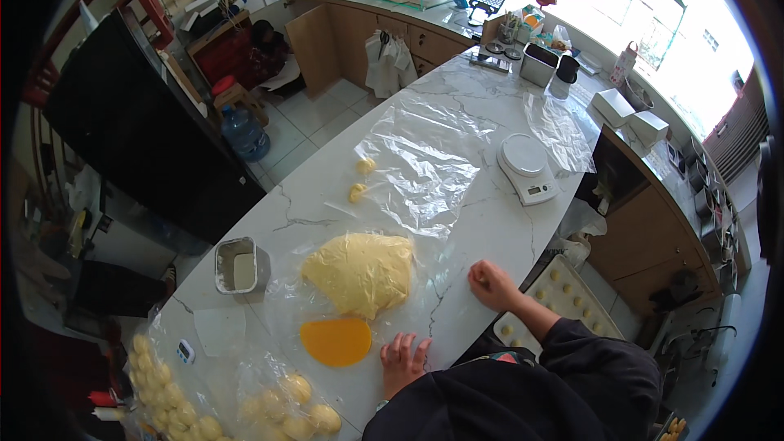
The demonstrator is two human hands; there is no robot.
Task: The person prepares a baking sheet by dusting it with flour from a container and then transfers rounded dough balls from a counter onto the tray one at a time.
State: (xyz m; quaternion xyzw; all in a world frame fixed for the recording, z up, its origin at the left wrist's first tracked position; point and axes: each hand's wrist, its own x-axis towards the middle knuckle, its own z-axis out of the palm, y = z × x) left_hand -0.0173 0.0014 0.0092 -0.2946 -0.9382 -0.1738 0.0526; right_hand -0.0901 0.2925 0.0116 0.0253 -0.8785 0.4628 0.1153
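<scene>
My left hand (403,361) rests on the marble counter with its fingers apart and bent, holding nothing. Just beyond it lies an orange dough scraper (336,341), rounded on one side. Further off, a large slab of yellow dough (362,271) sits under clear plastic film. My right hand (491,284) is curled closed, low over the counter near its right edge; whatever it holds, if anything, is hidden by the fingers. Two small dough pieces (358,193) lie beside a wide sheet of clear plastic (425,165). A white kitchen scale (525,165) stands beyond my right hand.
A metal loaf tin (261,265) and a small timer (186,351) are at the left. Dough balls (167,388) lie under plastic at the lower left. Below the counter's right edge is a tray (600,318) with several small dough balls. Another tin (539,64) stands at the back.
</scene>
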